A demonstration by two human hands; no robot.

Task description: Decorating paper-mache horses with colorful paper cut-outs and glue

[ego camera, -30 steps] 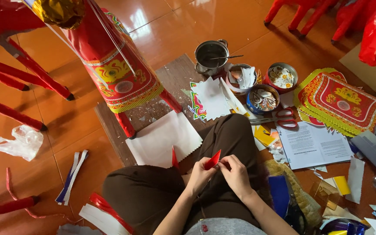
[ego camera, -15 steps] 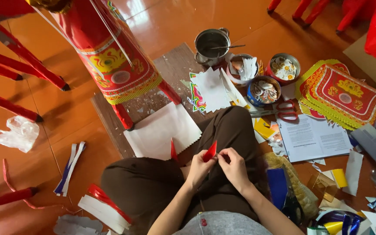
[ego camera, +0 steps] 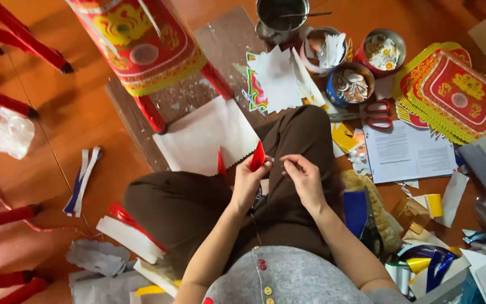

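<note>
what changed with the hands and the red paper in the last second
Little changed. The left hand keeps pinching the red paper piece, and the right hand stays beside it, fingers pinched. Nothing was picked up or let go. The scissors, tins and paper stacks lie as before; only the camera shifted.

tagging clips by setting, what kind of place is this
Likely a home craft workspace on a wooden floor: paper scraps, scissors, tins of cutouts, and a left hand holding a red paper piece.

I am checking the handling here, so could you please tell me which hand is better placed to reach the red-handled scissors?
Probably the right hand: the scissors lie on its side, and the left hand already pinches the red paper piece.
</note>
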